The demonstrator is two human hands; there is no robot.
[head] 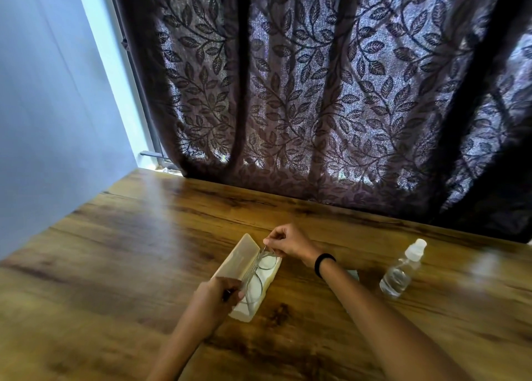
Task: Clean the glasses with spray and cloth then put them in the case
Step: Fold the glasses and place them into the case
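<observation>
Wood table (144,265), glasses (260,268) over open case (239,259), both hands' grip pinching frame ends

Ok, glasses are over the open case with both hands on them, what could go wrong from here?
1. The glasses sit tilted over the open case, pinched at each end by the left hand and right hand. Closing the lid before they lie flat could bend the thin frame.
2. Fingers near the lenses could smudge them again.
3. The spray bottle stands close beside the right forearm; drawing that arm back might knock it over.
</observation>
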